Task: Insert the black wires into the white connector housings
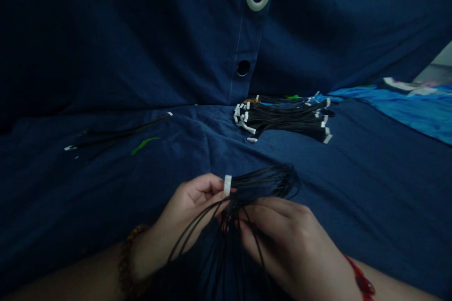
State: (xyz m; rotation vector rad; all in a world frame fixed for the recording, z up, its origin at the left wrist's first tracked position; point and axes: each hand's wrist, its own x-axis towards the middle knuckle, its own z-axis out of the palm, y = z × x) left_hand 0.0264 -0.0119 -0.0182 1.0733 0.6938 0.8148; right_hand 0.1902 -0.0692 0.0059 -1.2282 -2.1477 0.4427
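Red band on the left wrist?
No, the red band is on the right wrist; the left wrist wears a brown beaded bracelet.

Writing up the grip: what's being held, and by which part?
Thin black wires, the left hand beside their white connector, the right hand just below it.

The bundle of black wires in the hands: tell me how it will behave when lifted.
The bundle of thin black wires will probably be floppy: its loose strands droop past the right hand. It is likely light, since the left hand pinches it in its fingers. Strands may tangle easily, splaying from the white connector.
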